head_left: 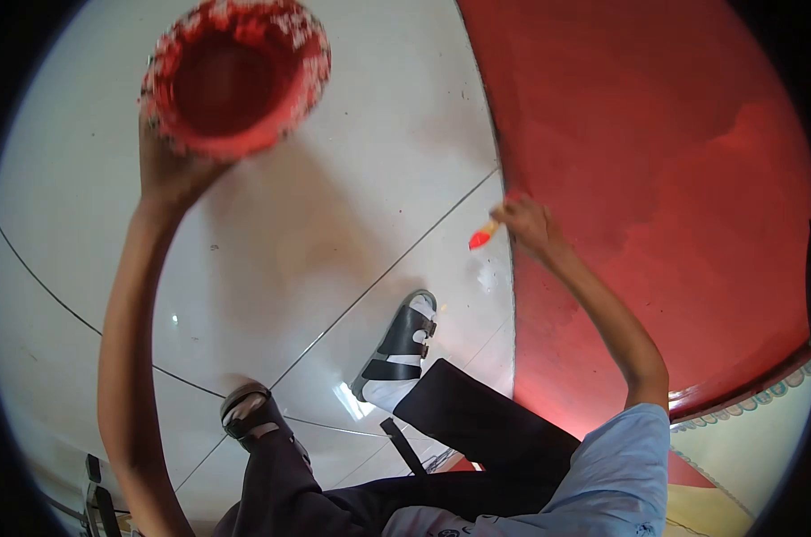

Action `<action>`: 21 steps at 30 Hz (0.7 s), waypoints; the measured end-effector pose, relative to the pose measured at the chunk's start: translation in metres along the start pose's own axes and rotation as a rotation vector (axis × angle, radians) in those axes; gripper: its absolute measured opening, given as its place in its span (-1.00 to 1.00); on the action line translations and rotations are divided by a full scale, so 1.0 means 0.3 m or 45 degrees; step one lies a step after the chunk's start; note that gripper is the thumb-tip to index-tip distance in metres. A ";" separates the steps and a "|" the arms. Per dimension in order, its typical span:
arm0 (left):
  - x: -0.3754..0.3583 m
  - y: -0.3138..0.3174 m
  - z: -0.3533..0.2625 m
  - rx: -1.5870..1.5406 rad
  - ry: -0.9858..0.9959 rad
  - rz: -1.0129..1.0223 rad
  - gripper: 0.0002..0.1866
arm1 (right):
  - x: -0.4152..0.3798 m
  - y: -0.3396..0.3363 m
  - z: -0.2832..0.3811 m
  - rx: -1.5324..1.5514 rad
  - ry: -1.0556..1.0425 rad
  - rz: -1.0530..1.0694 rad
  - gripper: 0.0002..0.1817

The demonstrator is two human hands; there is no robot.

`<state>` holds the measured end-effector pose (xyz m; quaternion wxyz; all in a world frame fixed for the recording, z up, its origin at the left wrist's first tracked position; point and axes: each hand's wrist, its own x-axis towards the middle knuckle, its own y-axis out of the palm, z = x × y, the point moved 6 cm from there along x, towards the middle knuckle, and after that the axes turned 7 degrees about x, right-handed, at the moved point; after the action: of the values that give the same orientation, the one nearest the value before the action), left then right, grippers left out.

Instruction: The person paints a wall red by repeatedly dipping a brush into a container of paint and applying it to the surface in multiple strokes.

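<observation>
My left hand (174, 170) is closed around the side of a paint container (309, 72), raised at the upper left and tilted so its red inside faces me. Its rim is crusted with red and whitish paint. My right hand (532, 224) grips a paintbrush (484, 235) beside the red-painted wall (647, 197). The brush's yellowish handle ends in a red tip that points down and left, away from the wall. The bristle end is hidden or blurred behind my fingers.
Pale tiles (378, 197) with dark joints cover the floor left of the wall. My feet in black sandals (396, 345) rest on them. Dark metal chair parts (403, 447) show near my legs. A scalloped painted border (768, 394) edges the wall at the lower right.
</observation>
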<state>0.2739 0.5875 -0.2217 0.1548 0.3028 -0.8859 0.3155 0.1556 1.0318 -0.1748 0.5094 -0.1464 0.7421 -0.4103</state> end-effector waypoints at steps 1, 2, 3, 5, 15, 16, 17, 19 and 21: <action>-0.057 0.019 -0.019 -0.105 -0.064 0.058 -0.25 | 0.038 -0.055 0.004 -0.089 -0.049 -0.150 -0.67; -0.117 0.035 -0.039 -0.218 -0.137 0.124 -0.24 | 0.087 -0.129 0.013 -0.083 -0.094 -0.270 -0.68; -0.181 0.061 -0.065 -0.330 -0.221 0.208 -0.23 | 0.136 -0.199 0.017 -0.067 -0.134 -0.380 -0.68; -0.279 0.083 -0.114 -0.509 -0.358 0.350 -0.22 | 0.133 -0.182 0.011 -0.146 -0.177 -0.426 -0.67; -0.386 0.073 -0.310 -0.798 -0.446 0.685 -0.11 | 0.062 -0.084 -0.017 -0.069 -0.012 -0.224 -0.63; -0.397 0.078 -0.307 -0.799 -0.455 0.693 -0.10 | 0.111 -0.167 0.002 -0.065 -0.089 -0.341 -0.65; -0.408 0.082 -0.305 -0.798 -0.464 0.702 -0.09 | 0.128 -0.212 0.019 -0.059 -0.168 -0.458 -0.66; -0.425 0.085 -0.301 -0.856 -0.515 0.682 -0.08 | 0.119 -0.179 0.033 -0.118 -0.220 -0.438 -0.65; -0.421 0.079 -0.299 -0.872 -0.533 0.663 -0.08 | 0.085 -0.081 0.020 -0.241 -0.167 -0.331 -0.66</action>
<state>0.3633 0.7162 -0.2239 -0.0204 0.0593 -0.9974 -0.0341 0.1447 0.9978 -0.1735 0.4834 -0.3150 0.7173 -0.3907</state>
